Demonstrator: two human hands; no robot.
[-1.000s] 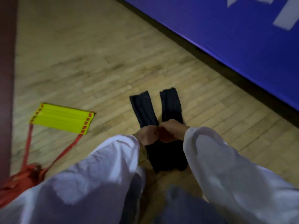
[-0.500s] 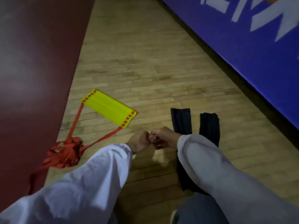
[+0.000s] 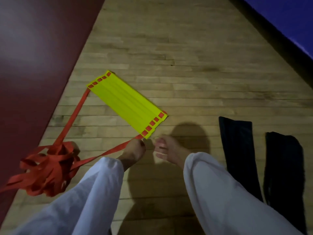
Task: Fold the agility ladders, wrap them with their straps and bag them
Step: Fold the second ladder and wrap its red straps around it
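Two hands work low in the view over a ladder that looks only part packed. At nine o'clock lies a dark maroon floor mat (image 3: 33, 65), and at eight o'clock, on its edge, a loose tangle of red webbing (image 3: 45, 168) sits in a heap, wound round nothing. Two runs lead from it up to a flat stack of bright yellow plastic rungs with red end tabs (image 3: 127, 106), which rests on the pale wooden strip floor (image 3: 186, 65) at about eleven o'clock from the hands. Folding of this ladder therefore seems done, while wrapping and bagging are left. The left hand (image 3: 133, 150), in a white sleeve, has its fingers curled down on the near red strap (image 3: 105, 153) just beside the stack's closest corner, apparently pinching it. The right hand (image 3: 166, 148) hovers at its three o'clock, a little apart, with fingers loosely bent and nothing in them. At three to four o'clock two long flat black fabric pieces (image 3: 237, 150) lie side by side, touched by neither hand; they are probably the bags, though I cannot tell. A blue padded wall (image 3: 296, 22) runs across at one o'clock. The main hindrance, as I judge it, is the tangle, which must be freed before the webbing will wind neatly.
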